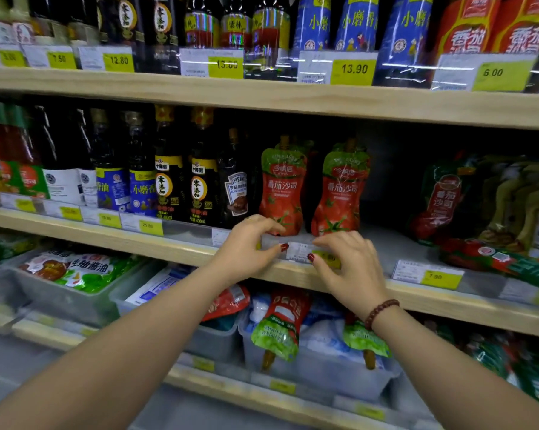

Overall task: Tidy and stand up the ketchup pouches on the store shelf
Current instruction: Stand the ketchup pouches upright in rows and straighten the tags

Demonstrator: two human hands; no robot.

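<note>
Two red ketchup pouches with green tops stand upright side by side on the middle shelf, the left pouch (281,189) and the right pouch (342,190). Just below them, at the shelf's front edge, my left hand (249,248) and my right hand (350,265) pinch the clear price-tag holder (297,251) between thumbs and fingers. My left fingertips almost reach the left pouch's base. Further right, another ketchup pouch (442,200) leans back, and one (507,262) lies flat on the shelf.
Dark sauce bottles (200,178) crowd the shelf left of the pouches. A bare gap of shelf (389,243) lies between the standing and leaning pouches. Clear bins (339,370) below hold more pouches. Yellow price tags line each wooden shelf edge (448,302).
</note>
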